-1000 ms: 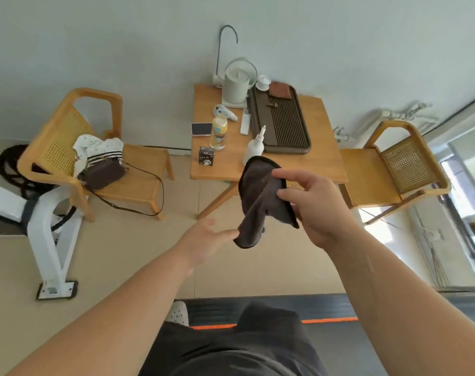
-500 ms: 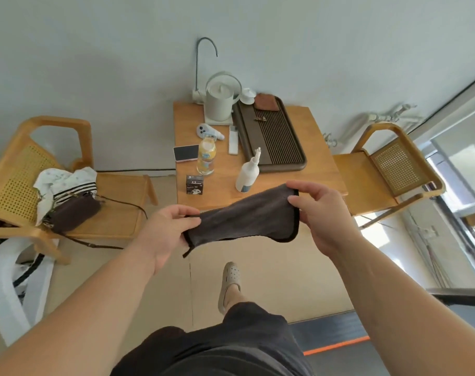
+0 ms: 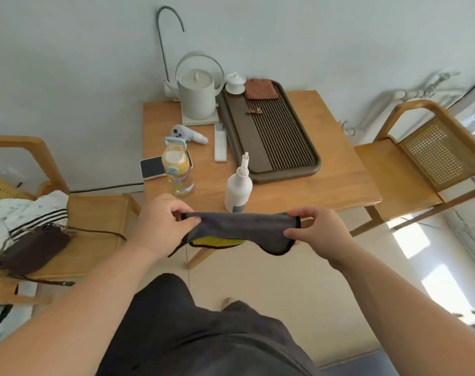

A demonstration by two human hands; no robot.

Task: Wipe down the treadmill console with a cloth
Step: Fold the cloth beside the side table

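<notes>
A dark grey cloth (image 3: 241, 227) with a yellow underside is stretched flat between both hands, just in front of the near edge of the wooden table (image 3: 325, 169). My left hand (image 3: 163, 223) pinches its left end. My right hand (image 3: 317, 229) pinches its right end. A white spray bottle (image 3: 238, 188) stands on the table right behind the cloth. The treadmill console is out of view; only a dark strip of treadmill deck (image 3: 366, 365) shows at the bottom right.
The table holds a kettle (image 3: 198, 96), a dark slatted tea tray (image 3: 274, 131), a yellow drink bottle (image 3: 176, 166), a phone (image 3: 151, 167) and a remote (image 3: 220, 142). Wooden chairs stand left (image 3: 90, 223) and right (image 3: 409, 169); the left one carries a bag (image 3: 33, 248) and clothes.
My left hand took hold of the hanging cloth, and both hands pulled it out flat. I have moved closer to the table, and the treadmill deck has slid out of the lower view.
</notes>
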